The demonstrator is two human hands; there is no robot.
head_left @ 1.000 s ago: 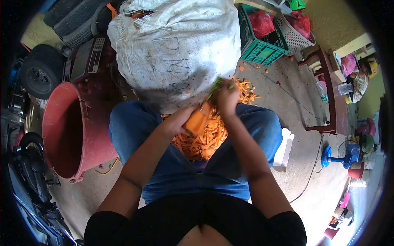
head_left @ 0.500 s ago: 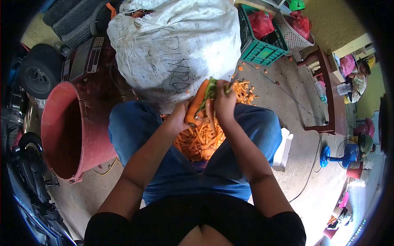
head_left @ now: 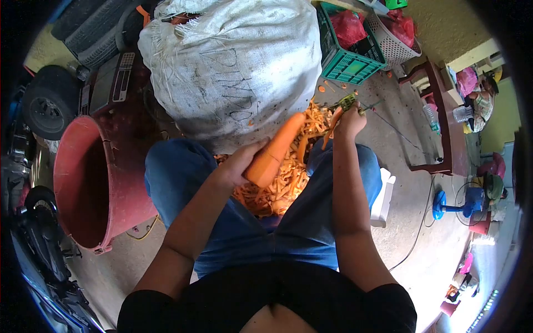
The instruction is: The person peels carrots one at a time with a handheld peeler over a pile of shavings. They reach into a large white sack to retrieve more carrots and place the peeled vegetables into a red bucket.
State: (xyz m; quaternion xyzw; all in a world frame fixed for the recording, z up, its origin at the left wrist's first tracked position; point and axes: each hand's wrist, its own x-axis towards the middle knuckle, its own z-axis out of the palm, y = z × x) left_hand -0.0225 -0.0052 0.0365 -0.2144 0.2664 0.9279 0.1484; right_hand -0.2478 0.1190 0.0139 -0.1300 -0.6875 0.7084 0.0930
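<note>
A large carrot (head_left: 276, 151) slants upward between my knees, its thick end gripped by my left hand (head_left: 242, 162). Out to the right, above my right knee, my right hand (head_left: 351, 122) is closed on a green peeler (head_left: 347, 101). A long strip of carrot peel (head_left: 331, 130) hangs beside that hand. The peeler is apart from the carrot, and its handle is partly hidden by my fingers. Below both hands, a heap of orange peelings (head_left: 280, 186) lies between my legs and spreads forward towards the sack.
Ahead stands a bulging white woven sack (head_left: 233, 72). To my left, a red tub (head_left: 125, 183) lies tipped over near a wheel (head_left: 50, 105). A green crate (head_left: 355, 64) and a white basket (head_left: 395, 47) are ahead right. A blue fan (head_left: 455, 208) stands farther right.
My right hand has swung right, away from the carrot, taking the peeler and a peel strip with it. The carrot stays in my left hand, now tilted more to the right and fully exposed.
</note>
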